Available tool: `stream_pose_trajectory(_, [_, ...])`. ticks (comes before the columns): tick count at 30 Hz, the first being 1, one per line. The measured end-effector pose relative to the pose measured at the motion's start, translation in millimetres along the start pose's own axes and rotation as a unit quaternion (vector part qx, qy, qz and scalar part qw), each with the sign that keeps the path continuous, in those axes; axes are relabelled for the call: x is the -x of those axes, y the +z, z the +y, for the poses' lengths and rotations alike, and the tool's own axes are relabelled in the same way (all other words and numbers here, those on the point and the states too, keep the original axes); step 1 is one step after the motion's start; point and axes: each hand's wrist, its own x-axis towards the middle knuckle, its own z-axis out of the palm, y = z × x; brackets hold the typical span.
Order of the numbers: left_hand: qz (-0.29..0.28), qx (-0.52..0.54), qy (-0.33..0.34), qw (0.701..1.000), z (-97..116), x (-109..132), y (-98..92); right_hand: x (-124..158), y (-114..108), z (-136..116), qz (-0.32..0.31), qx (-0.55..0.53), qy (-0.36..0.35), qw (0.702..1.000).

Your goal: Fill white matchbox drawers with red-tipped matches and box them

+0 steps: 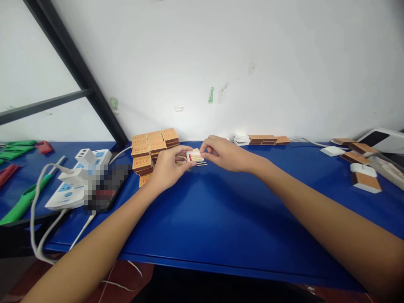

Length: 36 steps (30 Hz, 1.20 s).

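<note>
Over the back middle of the blue table, my left hand (168, 165) grips a small white matchbox tray (191, 154) between thumb and fingers. Red-tipped matches (196, 158) lie inside the tray. My right hand (221, 152) is closed in a pinch at the tray's right end, by the match ends; what its fingertips hold is hidden. Loose matchsticks (201, 164) lie on the table just under the tray. Left of my left hand stand stacks of orange matchboxes (148, 148), some bound in bundles.
More matchboxes (263, 139) lie along the wall, beside white trays (241, 139). A white power strip (67, 195) with cables and a partly blurred black phone (118, 185) are at left. Several boxes and a white earbud case (362, 169) sit at right. A black metal frame (91, 84) rises at left.
</note>
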Motion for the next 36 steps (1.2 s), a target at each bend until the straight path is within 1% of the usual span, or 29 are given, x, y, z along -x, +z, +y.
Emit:
stream_pose_trajectory(3, [0.038, 0.0, -0.018, 0.999, -2, -1, 0.0, -2, 4, 7, 0.055, -0.003, 0.015, 0.998])
stream_pose_trajectory(5, [0.063, 0.001, -0.024, 0.998, -4, -2, 0.2, -3, 10, 14, 0.06, -0.007, 0.029, 0.998])
stream_pose_trajectory(7, [0.078, 0.006, -0.027, 0.997, -6, -3, 0.3, -2, 19, 21, 0.022, -0.01, 0.033, 0.999])
stream_pose_trajectory(10, [0.083, 0.011, -0.025, 0.996, -7, -3, 0.3, 0, 32, 29, -0.045, -0.006, 0.042, 0.998])
stream_pose_trajectory(13, [0.078, 0.0, -0.019, 0.997, -6, -3, -0.2, 1, 38, 30, -0.071, 0.014, 0.06, 0.996])
stream_pose_trajectory(16, [0.071, -0.023, -0.018, 0.997, -6, -2, -0.6, 1, 34, 28, -0.078, 0.027, 0.054, 0.995])
stream_pose_trajectory(19, [0.069, -0.045, -0.016, 0.996, -7, -2, -1.0, 0, 23, 27, -0.052, 0.022, 0.051, 0.997])
stream_pose_trajectory(22, [0.063, -0.059, -0.016, 0.996, -8, -1, -0.8, -3, 12, 25, 0.02, 0.021, 0.054, 0.998])
stream_pose_trajectory(24, [0.048, -0.063, -0.019, 0.997, -7, 0, -0.1, -4, 9, 21, 0.058, 0.011, 0.048, 0.997])
stream_pose_trajectory(26, [0.035, -0.061, -0.017, 0.997, -6, 1, 1.1, -4, 11, 13, 0.063, -0.011, 0.031, 0.997])
stream_pose_trajectory(28, [0.028, -0.056, -0.008, 0.998, -4, 2, 2.2, -3, 15, 4, 0.044, -0.022, 0.015, 0.999])
stream_pose_trajectory(30, [0.024, -0.046, -0.001, 0.999, -2, 2, 2.7, -2, 19, -4, 0.029, -0.017, 0.005, 0.999])
stream_pose_trajectory(32, [0.021, -0.03, 0.0, 0.999, -1, 2, 2.4, -1, 20, -7, 0.029, -0.009, -0.003, 1.0])
stream_pose_trajectory(34, [0.026, -0.015, -0.005, 1.0, -1, 1, 1.6, -1, 20, -6, 0.05, -0.012, -0.014, 0.999])
stream_pose_trajectory(36, [0.044, -0.003, -0.017, 0.999, 0, 0, 0.8, -2, 20, 0, 0.096, -0.025, -0.012, 0.995])
